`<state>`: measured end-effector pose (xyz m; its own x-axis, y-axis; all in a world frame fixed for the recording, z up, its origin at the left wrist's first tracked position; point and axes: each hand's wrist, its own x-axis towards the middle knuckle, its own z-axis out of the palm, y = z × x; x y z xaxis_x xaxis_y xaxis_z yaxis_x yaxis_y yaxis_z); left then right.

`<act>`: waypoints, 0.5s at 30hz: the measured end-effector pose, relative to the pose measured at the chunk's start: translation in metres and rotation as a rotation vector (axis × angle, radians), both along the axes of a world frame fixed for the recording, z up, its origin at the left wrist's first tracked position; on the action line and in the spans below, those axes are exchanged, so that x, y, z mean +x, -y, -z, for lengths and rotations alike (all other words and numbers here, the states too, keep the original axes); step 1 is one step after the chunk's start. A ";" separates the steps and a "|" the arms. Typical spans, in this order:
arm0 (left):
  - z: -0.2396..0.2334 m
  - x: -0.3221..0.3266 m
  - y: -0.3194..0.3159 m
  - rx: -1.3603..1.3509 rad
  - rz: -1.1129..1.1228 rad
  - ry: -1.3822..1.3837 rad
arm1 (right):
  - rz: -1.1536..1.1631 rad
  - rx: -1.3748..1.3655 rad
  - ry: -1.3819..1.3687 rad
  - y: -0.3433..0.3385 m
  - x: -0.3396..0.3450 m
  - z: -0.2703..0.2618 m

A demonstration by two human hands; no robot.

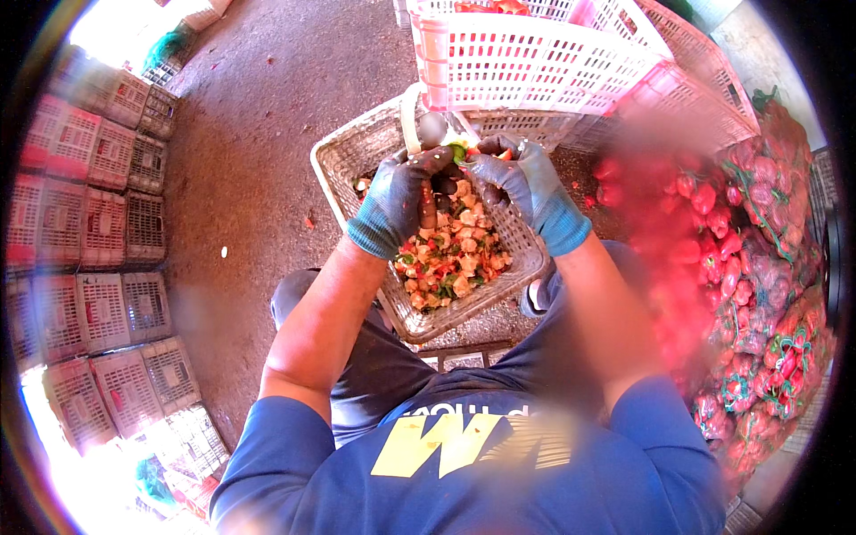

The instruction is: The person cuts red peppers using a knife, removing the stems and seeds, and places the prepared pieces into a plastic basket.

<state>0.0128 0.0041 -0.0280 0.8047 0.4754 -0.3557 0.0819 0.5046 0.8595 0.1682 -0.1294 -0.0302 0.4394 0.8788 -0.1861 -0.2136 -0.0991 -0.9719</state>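
Note:
A dirty plastic basket (348, 144) with an upright pale handle (409, 120) stands between my knees, with pale pepper cores and red and green scraps (461, 257) inside. Above it, my left hand (418, 190), in a dark-coated blue glove, has its fingers curled by a green pepper stem (459, 152). Close beside it is my right hand (511, 174), gloved the same way, with its fingers bent around a red pepper piece (503, 154). The fingers partly hide these pieces, so which hand grips the green stem is unclear.
Large pink-white plastic crates (535, 63) stand just beyond the basket, one holding red pepper pieces (501, 7). Red peppers (702, 200) lie heaped to the right, by filled mesh sacks (776, 180). Stacked crates (100, 227) line the left side of the stained floor (267, 120).

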 end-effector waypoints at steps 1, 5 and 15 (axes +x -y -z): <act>-0.002 0.000 0.001 0.050 0.003 0.011 | 0.017 0.032 0.007 0.000 0.000 0.001; 0.005 0.001 0.001 -0.015 0.057 0.011 | -0.012 -0.006 -0.009 0.001 -0.003 -0.009; 0.013 -0.003 0.003 -0.409 0.068 0.161 | -0.065 -0.007 -0.218 0.010 0.004 -0.020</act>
